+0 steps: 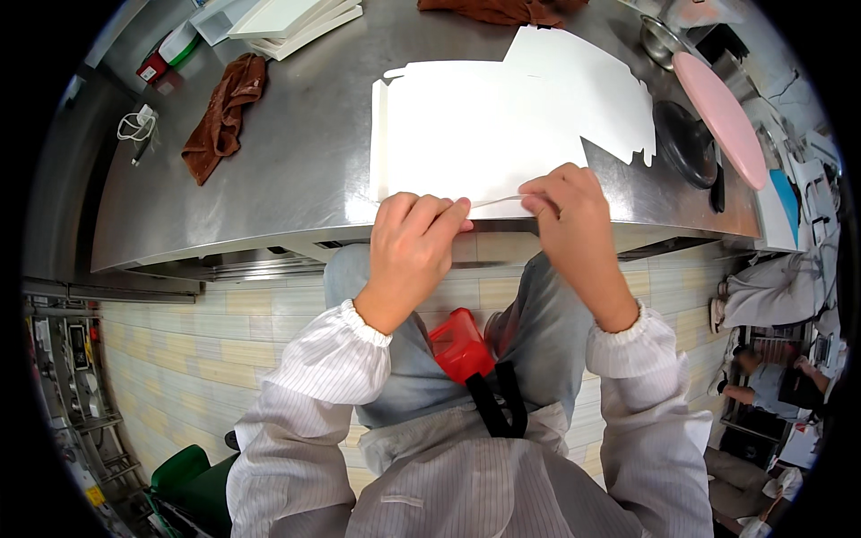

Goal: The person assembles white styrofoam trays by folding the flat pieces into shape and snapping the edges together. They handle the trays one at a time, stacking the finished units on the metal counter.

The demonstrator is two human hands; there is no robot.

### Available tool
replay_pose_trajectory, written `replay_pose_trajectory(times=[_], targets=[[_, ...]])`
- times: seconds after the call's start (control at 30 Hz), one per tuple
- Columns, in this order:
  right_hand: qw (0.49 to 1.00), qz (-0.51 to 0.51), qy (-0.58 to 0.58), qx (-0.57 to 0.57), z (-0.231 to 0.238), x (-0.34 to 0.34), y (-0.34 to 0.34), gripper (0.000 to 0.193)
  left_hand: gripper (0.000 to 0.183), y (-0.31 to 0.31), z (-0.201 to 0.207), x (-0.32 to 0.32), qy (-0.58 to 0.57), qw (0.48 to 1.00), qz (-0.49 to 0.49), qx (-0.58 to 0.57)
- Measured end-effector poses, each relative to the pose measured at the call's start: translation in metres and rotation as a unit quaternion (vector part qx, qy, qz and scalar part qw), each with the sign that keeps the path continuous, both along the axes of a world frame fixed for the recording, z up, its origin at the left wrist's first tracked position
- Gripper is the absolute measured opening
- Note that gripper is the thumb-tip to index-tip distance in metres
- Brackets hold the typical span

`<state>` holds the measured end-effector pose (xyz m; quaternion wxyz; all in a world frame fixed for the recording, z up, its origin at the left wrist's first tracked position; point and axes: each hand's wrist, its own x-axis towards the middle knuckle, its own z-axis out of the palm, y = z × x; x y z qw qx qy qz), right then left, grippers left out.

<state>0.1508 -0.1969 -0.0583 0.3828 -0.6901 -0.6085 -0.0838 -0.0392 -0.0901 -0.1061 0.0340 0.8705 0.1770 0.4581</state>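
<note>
A flat white cardboard box blank (475, 125) lies unfolded on the steel table, its near edge along the table's front edge. My left hand (408, 251) has its fingers closed on the near edge, left of the middle. Farther right, my right hand (577, 224) pinches the same edge between thumb and fingers. Between the two hands a narrow strip of the near edge stands slightly raised. A side flap on the left is creased, and a notched panel spreads out at the far right. My fingertips hide parts of the near edge.
Brown cloths (226, 117) lie on the steel table (300, 134), with stacked white trays (291, 22) at the back. To the right are a black lid-like object (683, 143), a pink round board (722, 121) and a metal bowl (659, 40). Other people are at far right.
</note>
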Motion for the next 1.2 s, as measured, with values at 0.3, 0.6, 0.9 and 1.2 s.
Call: replay_pose_trajectory(times=[0.3,0.6,0.9,1.2], targets=[[0.991,0.02,-0.127,0.05,-0.021,0.016,-0.002,0.023,0.03,0.0,-0.001,0.001,-0.012,1.0,0.001,-0.017],[0.968,-0.042,-0.207,0.135,-0.06,0.0,-0.025,0.036,0.035,-0.01,-0.005,0.004,0.002,1.0,0.03,0.001],[0.975,-0.057,-0.206,0.066,-0.056,-0.043,-0.015,0.041,0.04,-0.019,-0.018,0.012,0.029,0.994,0.089,0.053],[0.979,-0.051,-0.176,0.091,-0.062,-0.046,-0.01,0.037,0.036,-0.022,-0.02,0.01,0.025,0.994,0.095,0.041]])
